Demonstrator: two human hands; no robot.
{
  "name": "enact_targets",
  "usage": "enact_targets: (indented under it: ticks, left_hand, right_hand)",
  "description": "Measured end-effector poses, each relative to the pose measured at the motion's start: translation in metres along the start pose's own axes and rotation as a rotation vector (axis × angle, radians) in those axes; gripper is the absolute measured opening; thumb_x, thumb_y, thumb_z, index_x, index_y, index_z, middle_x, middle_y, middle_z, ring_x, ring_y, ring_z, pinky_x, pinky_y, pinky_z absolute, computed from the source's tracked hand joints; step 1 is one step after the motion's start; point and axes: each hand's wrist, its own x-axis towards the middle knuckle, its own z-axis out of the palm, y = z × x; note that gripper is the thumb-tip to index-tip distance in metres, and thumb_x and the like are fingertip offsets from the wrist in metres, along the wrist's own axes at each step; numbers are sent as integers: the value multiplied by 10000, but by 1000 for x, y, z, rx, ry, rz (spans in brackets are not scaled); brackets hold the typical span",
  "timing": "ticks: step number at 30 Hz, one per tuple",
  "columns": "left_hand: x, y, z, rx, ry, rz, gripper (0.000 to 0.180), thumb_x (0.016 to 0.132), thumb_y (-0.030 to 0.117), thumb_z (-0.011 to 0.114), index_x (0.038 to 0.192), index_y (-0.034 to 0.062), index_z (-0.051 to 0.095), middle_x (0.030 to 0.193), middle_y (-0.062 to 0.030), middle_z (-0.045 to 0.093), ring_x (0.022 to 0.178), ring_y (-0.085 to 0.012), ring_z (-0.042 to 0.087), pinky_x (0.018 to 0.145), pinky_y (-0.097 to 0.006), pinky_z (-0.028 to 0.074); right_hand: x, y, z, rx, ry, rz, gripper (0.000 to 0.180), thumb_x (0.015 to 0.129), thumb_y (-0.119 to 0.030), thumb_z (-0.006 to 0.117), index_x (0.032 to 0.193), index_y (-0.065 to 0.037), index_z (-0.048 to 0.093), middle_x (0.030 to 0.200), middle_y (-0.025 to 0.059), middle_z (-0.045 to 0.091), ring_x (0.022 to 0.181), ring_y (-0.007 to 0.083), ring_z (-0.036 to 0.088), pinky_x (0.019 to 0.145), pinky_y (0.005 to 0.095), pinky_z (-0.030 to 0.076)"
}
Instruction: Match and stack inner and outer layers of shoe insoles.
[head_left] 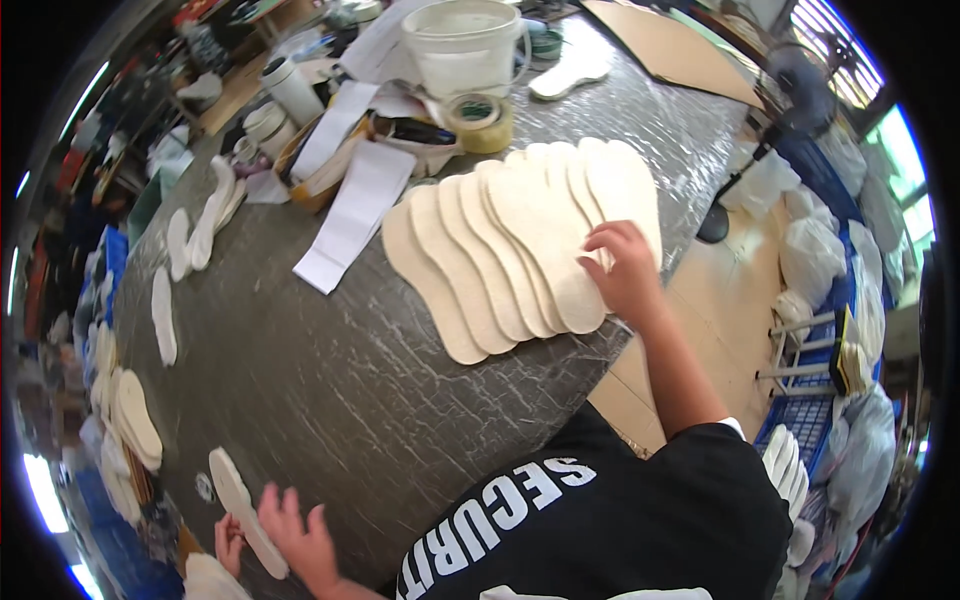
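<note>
**Surrounding Items on and around the Work Table**

A white plastic bucket (465, 45) stands at the upper centre of the frame. A roll of yellowish tape (480, 122) lies just below and to the right of it. White paper strips (355, 215) lie left of centre, one overlapping a shallow box (320, 165) of sheets. A white cylinder (292, 88) stands upright at the upper left. A brown cardboard sheet (665, 45) lies at the upper right, with a single white insole (568, 72) beside it. Several narrow white insoles (200, 225) lie along the left rim of the grey, cracked table (330, 390). Filled white bags (815, 255) and a blue crate (808, 420) occupy the right side of the frame.
</note>
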Motion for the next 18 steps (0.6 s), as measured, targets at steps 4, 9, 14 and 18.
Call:
enact_targets:
  ticks: [4, 9, 14, 18]
  left_hand:
    - [76, 124, 33, -251, -244, 506, 414, 737, 179, 746, 1111, 34, 641, 1305, -160, 562, 1234, -371, 493, 1056, -479, 359]
    - [128, 264, 72, -443, -367, 1077, 490, 746, 181, 757, 1202, 65, 617, 1368, -118, 521, 1310, -304, 445, 1088, -495, 332]
    - [148, 312, 110, -217, -390, 1159, 587, 758, 199, 749, 1280, 20, 551, 1368, -95, 518, 1338, -280, 413, 1135, -437, 290]
    - [152, 323, 113, -314, -450, 1148, 501, 744, 178, 757, 1175, -5, 577, 1277, -109, 570, 1256, -299, 476, 1084, -425, 354]
  right_hand:
    - [-14, 34, -51, -234, -437, 106, 499, 572, -161, 855, 972, -68, 570, 1165, 85, 516, 1161, 305, 468, 953, 391, 430]
    - [-24, 68, -60, -47, -547, 125, 434, 593, -119, 853, 913, -61, 565, 1224, 108, 509, 1215, 326, 446, 967, 392, 454]
    - [-11, 76, -52, 68, -448, 86, 138, 763, -32, 698, 836, -51, 583, 1233, 119, 573, 1138, 312, 544, 842, 381, 511]
    - [10, 104, -48, 228, 468, 187, 77, 876, -6, 527, 939, -13, 572, 1025, 119, 600, 896, 269, 574, 815, 337, 460]
